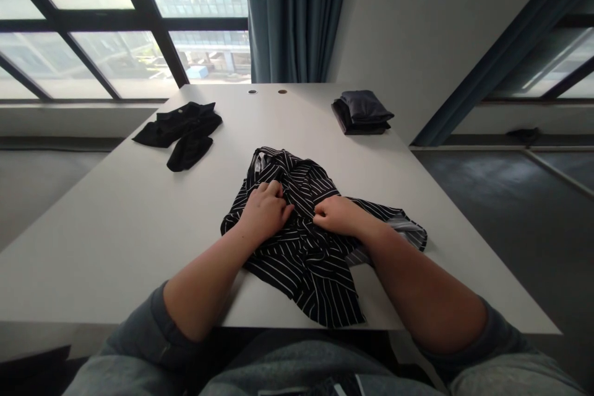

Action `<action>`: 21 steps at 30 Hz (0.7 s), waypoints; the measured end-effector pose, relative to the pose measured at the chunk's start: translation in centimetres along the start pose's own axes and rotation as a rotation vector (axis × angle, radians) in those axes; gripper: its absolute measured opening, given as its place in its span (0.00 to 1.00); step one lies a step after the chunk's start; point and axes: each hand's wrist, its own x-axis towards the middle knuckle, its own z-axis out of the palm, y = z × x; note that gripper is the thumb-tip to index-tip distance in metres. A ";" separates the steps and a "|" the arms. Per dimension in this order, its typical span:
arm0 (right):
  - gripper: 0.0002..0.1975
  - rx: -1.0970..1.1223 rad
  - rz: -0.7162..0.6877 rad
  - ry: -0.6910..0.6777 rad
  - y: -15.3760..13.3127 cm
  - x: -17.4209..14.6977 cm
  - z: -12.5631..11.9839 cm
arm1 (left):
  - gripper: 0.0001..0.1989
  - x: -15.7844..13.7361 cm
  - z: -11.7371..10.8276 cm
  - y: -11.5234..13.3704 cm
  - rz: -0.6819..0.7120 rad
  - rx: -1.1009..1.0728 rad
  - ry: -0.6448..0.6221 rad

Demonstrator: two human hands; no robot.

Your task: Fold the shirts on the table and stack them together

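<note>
A crumpled black garment with thin white stripes (306,253) lies on the white table in front of me. I cannot tell its exact kind from the way it is bunched. My left hand (265,209) rests on its upper left part, fingers curled into the cloth. A short way to the right, my right hand (338,213) is closed on the fabric, its fingertips partly hidden. One end of the garment spreads right and shows a greyish inner side, while another reaches down near the table's front edge.
The white table (116,247) carries a loose black garment (183,130) at the back left. A stack of folded dark clothes (362,112) sits at the back right. Two round holes are set in the far edge, before a blue curtain (297,18) and windows.
</note>
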 end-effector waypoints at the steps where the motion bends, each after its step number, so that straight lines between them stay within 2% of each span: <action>1: 0.14 0.023 -0.041 -0.017 0.2 -0.1 0.1 | 0.14 0.0 0.2 0.0 -0.002 -0.025 -0.006; 3: 0.16 0.073 -0.092 -0.013 0.5 -0.3 0.1 | 0.13 0.1 0.8 -0.2 -0.027 -0.055 -0.041; 5: 0.19 0.107 -0.096 0.056 0.7 -0.2 0.0 | 0.10 0.4 1.4 -0.4 -0.070 -0.061 -0.076; 8: 0.16 0.139 -0.089 0.309 0.1 0.1 -0.2 | 0.09 0.7 2.0 -0.5 -0.126 -0.040 -0.078; 10: 0.10 0.161 -0.144 0.465 -0.8 0.5 0.1 | 0.10 0.8 2.3 -0.5 -0.134 -0.026 -0.074; 11: 0.06 0.164 -0.183 0.500 -1.2 0.8 0.4 | 0.10 0.8 2.4 -0.5 -0.132 -0.022 -0.075; 14: 0.01 0.126 -0.245 0.445 -1.8 1.6 1.9 | 0.11 0.8 2.7 -0.5 -0.133 -0.001 -0.082; 17: 0.04 0.109 -0.167 0.356 -1.3 2.3 3.2 | 0.11 0.8 3.0 -0.7 -0.115 0.010 -0.102; 21: 0.05 0.100 -0.089 0.347 -0.3 2.8 3.7 | 0.13 1.0 3.5 -1.1 -0.048 0.008 -0.118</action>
